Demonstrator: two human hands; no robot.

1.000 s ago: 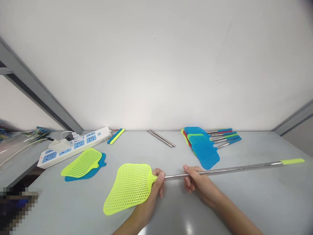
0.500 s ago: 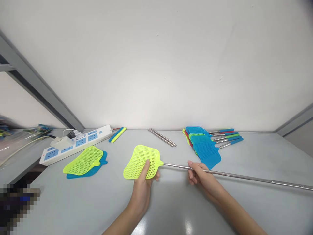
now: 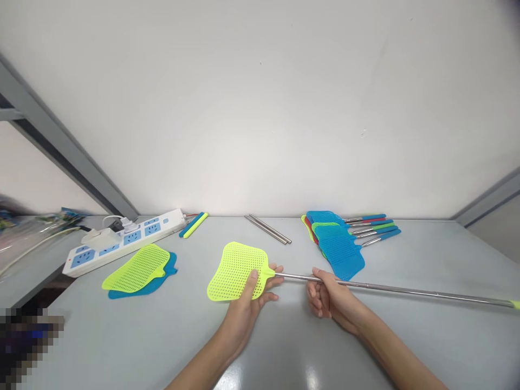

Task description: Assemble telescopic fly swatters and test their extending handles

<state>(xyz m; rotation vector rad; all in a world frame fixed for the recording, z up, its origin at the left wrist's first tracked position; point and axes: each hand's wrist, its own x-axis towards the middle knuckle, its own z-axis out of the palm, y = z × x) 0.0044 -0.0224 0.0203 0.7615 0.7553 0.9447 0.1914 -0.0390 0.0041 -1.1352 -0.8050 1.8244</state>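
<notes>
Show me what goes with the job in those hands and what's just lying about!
Belongs: yellow swatter head, in left hand; metal rod, in right hand; probably the matching loose heads, loose rods, loose grips and swatter pile.

Just lying about, it seems: power strip, white adapter, blurry plastic at far left.

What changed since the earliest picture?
The left hand moved its thumb from the neck onto the perforated yellow-green plastic swatter head, which shifted right and away; the long silver metal rod swung, handle end nearer the person. The right hand stayed on the rod.
</notes>
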